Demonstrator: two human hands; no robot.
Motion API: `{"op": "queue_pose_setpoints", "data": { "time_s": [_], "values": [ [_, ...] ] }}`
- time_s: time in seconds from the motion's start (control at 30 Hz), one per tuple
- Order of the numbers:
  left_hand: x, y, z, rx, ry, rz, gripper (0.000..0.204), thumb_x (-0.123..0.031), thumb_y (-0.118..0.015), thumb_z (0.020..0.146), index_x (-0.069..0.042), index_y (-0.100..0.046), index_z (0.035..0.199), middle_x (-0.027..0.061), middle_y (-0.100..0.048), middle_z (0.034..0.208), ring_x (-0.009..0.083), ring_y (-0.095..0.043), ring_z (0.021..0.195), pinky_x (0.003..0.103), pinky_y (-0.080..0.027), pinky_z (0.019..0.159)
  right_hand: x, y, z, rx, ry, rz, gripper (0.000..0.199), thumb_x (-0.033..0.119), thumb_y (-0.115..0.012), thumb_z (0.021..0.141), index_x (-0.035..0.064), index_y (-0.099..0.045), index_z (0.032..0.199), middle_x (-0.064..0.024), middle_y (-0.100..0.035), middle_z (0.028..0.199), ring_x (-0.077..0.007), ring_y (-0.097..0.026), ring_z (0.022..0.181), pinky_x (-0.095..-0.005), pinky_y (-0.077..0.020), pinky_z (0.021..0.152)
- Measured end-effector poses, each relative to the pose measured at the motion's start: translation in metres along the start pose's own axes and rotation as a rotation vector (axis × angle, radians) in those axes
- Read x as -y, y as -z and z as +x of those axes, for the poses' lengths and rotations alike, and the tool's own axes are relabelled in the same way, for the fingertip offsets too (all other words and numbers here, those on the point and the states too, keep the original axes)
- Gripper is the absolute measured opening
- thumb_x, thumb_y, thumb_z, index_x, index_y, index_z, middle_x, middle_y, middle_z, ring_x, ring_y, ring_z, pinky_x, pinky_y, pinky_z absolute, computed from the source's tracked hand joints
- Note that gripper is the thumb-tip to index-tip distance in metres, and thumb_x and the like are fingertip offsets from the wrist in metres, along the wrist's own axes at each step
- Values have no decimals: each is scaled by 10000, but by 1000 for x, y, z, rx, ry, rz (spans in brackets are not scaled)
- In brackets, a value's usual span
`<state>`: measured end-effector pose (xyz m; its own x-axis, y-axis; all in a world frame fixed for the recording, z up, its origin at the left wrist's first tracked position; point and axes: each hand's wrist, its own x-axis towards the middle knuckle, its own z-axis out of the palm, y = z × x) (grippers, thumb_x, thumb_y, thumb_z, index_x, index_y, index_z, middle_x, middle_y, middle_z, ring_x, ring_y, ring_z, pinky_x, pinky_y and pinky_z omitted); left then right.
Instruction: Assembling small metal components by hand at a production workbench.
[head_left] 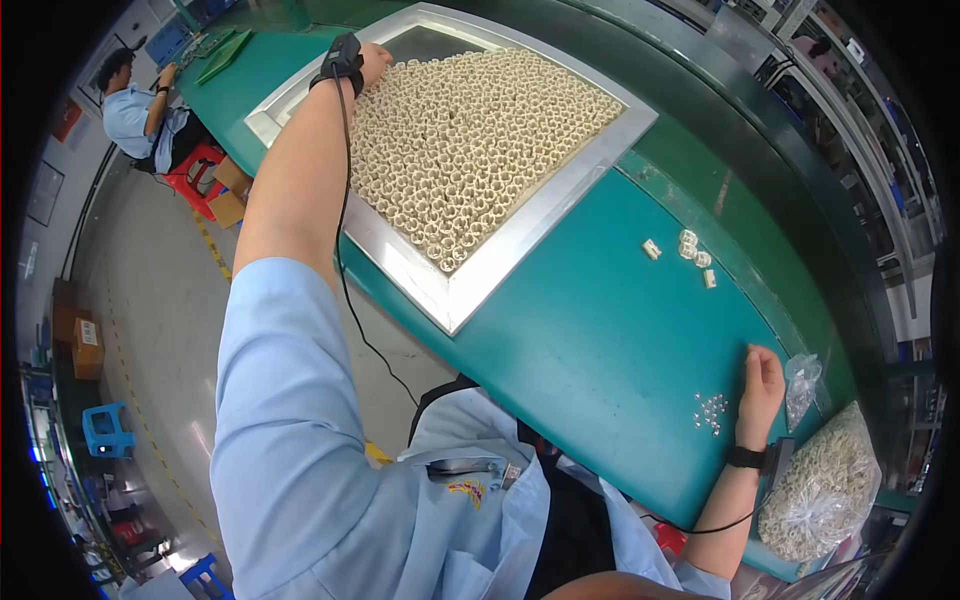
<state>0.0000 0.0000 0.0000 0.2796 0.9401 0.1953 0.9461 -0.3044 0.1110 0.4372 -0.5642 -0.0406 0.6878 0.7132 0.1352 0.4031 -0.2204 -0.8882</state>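
Observation:
A metal-rimmed square frame [447, 300] lies on the green table, holding a dense layer of small round cream-coloured plastic parts [470, 150]. My left hand [375, 64] reaches to the far left edge of that layer; its fingers are curled, and what they hold, if anything, is hidden. At the right, my right hand [762, 388] rests low over the table with fingers bent together; anything in them is too small to make out. Beside it lies a loose group of tiny clear pieces [710, 413]. Both wrists wear black bands with devices and cables.
Several loose cream parts [690, 247] lie right of the frame. A small clear bag [802, 385] and a large clear bag of cream parts [822, 490] sit past my right hand. A co-worker [140, 115] sits at the far left on a red stool [190, 185].

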Motion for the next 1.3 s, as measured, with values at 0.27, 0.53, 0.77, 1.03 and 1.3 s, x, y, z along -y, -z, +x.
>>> {"op": "queue_pose_setpoints", "data": {
  "time_s": [0.27,0.53,0.77,1.03,1.3],
  "values": [
    [5,13,2,-246,47,-496,254,-278,-635,873,-127,-701,1066,86,-701,954,193,-645,871,345,-502,800,4,-1,-3,-2,22,43,145,115,-556,946,-6,-622,991,17,-581,877,-51,-491,779,-187,-403,705],
    [-184,85,-179,126,-475,-1205,256,-222,-620,893,-82,-659,1103,70,-679,975,162,-623,887,296,-484,785,-2,3,1,15,51,-49,164,147,-569,944,2,-619,1005,9,-611,922,-66,-531,861,-196,-418,779],
    [-282,33,-261,112,-913,-568,191,-162,-591,893,-53,-643,1041,123,-624,1043,312,-601,1006,371,-473,882,6,0,-2,54,60,65,168,163,-592,932,14,-626,1002,22,-611,904,-56,-535,849,-191,-418,764],
    [-311,-15,-246,138,-734,-430,220,-179,-598,892,-43,-612,1065,161,-609,1053,349,-592,1002,414,-477,856,13,5,-8,132,30,121,178,179,-597,928,19,-637,993,17,-611,874,-60,-531,808,-196,-423,733],
    [-371,10,-301,354,-861,-758,222,-176,-595,916,-33,-600,1086,90,-640,1003,204,-631,878,300,-479,800,38,14,-20,331,202,-229,152,129,-624,890,4,-644,973,-20,-602,829,-93,-547,773,-238,-459,681]
  ]
}}
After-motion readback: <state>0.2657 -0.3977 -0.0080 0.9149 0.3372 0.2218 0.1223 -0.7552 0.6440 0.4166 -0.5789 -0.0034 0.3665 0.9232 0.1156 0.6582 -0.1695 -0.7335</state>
